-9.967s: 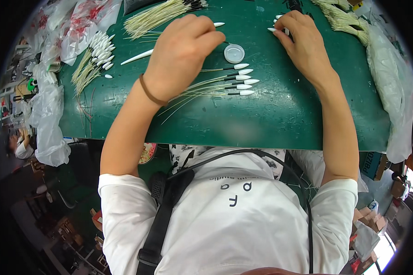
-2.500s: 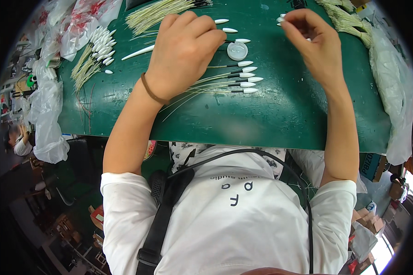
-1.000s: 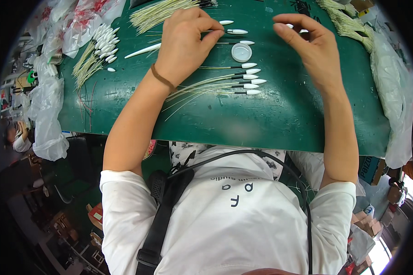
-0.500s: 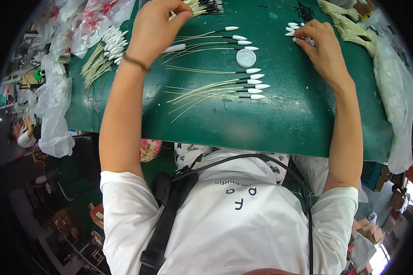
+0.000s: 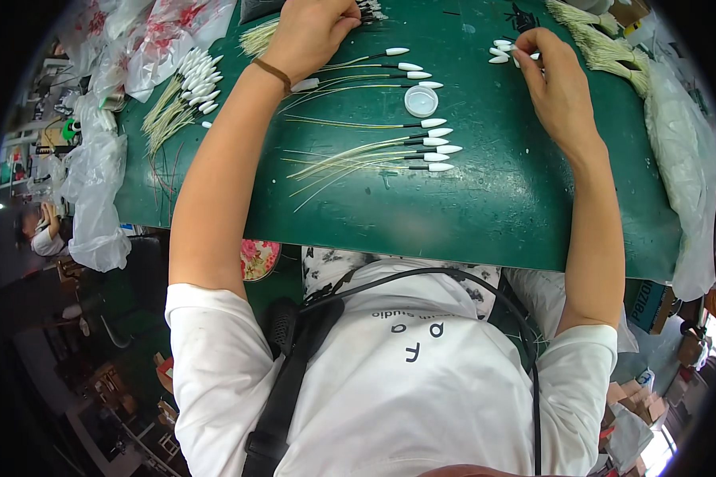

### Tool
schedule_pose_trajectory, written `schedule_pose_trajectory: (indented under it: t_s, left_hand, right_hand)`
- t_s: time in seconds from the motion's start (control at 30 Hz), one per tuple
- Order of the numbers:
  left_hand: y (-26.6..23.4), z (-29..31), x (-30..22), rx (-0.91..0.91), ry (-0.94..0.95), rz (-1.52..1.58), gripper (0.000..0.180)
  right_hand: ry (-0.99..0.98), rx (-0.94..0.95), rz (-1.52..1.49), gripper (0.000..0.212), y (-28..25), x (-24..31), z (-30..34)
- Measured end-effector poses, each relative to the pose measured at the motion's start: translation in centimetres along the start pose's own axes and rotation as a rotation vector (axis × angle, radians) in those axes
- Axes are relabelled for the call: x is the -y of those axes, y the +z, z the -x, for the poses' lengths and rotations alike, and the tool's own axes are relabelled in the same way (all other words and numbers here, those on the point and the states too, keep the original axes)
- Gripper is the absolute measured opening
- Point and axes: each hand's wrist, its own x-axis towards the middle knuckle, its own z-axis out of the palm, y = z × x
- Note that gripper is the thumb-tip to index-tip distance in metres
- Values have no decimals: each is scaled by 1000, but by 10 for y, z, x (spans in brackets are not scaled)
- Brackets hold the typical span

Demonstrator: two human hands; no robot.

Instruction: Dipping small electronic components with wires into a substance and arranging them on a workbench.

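Observation:
At the far edge of the green table, my left hand (image 5: 314,36) is closed in a pinch beside the black-ended tips (image 5: 371,11) of a bundle of pale stems (image 5: 258,36). Its fingertips hide what they hold. On the far right, my right hand (image 5: 559,87) has thumb and forefinger pinched at a small pile of white pointed tips (image 5: 499,56), seemingly around one of them. Between my arms lie several thin stems, each with a black sleeve and a white pointed tip (image 5: 437,157). A small round clear cap (image 5: 421,101) sits among them.
A bunch of white-tipped stems (image 5: 195,83) lies on the left by crumpled plastic bags (image 5: 163,40). Small black pieces (image 5: 522,17) lie beyond my right hand. Pale stem bundles (image 5: 601,40) and a plastic sheet (image 5: 684,159) line the right edge.
My left hand has moved right along the stem bundle toward its black ends, uncovering the pale stems to its left. My right hand stays at the white tips, shifted slightly.

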Motion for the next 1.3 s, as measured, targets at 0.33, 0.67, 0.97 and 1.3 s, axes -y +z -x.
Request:
schedule_pose_trajectory:
  t_s: [0.33, 0.67, 0.97, 1.3]
  left_hand:
    - [-3, 3, -10, 29, -212, 228, 17]
    - [-56, -11, -97, -78, 53, 370, 4]
    - [-27, 27, -95, -40, 312, -159, 23]
    - [-27, 31, -99, 1, 347, -251, 22]
  right_hand:
    - [151, -28, -172, 16, 0, 2, 2]
    - [179, -57, -232, 18, 1, 5, 4]
    - [148, -35, -282, 17, 3, 8, 5]
    - [146, -52, -324, 17, 3, 11, 7]
